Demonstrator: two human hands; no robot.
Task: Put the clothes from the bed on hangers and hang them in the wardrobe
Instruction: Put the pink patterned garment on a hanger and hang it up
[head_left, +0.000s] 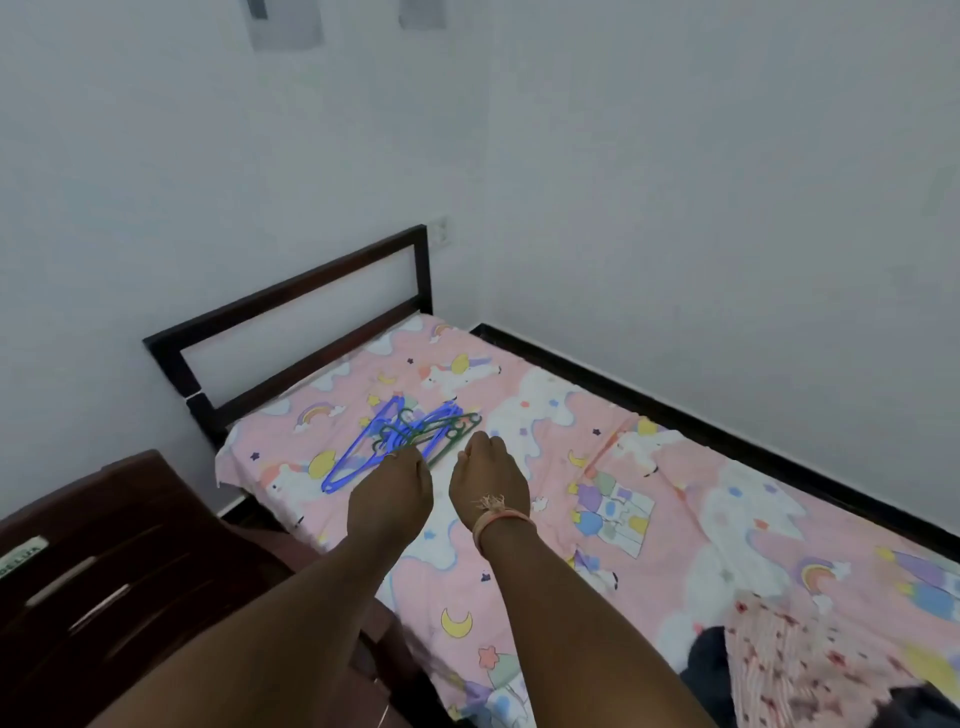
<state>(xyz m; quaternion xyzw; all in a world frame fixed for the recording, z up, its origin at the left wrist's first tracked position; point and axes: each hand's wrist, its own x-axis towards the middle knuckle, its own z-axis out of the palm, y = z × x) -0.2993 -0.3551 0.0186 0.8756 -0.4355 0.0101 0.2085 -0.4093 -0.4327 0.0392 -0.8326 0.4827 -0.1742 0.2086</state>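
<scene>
A pile of blue hangers (363, 447) and green hangers (452, 434) lies on the pink unicorn-print bed sheet (649, 467) near the headboard. My left hand (392, 493) reaches over the near edge of the pile, its curled fingertips at a blue hanger. My right hand (488, 478), with a pink band on the wrist, hovers beside it, fingers bent down at the green hangers. The backs of both hands hide the fingers. A pink patterned garment (789, 670) and a dark garment (706, 665) lie on the bed at the lower right.
The dark metal headboard (291, 296) stands against the white wall, with a wall socket (441, 231) beside it. A dark brown chair (104, 571) stands close to the bed at the lower left. The bed's far side runs along the right wall.
</scene>
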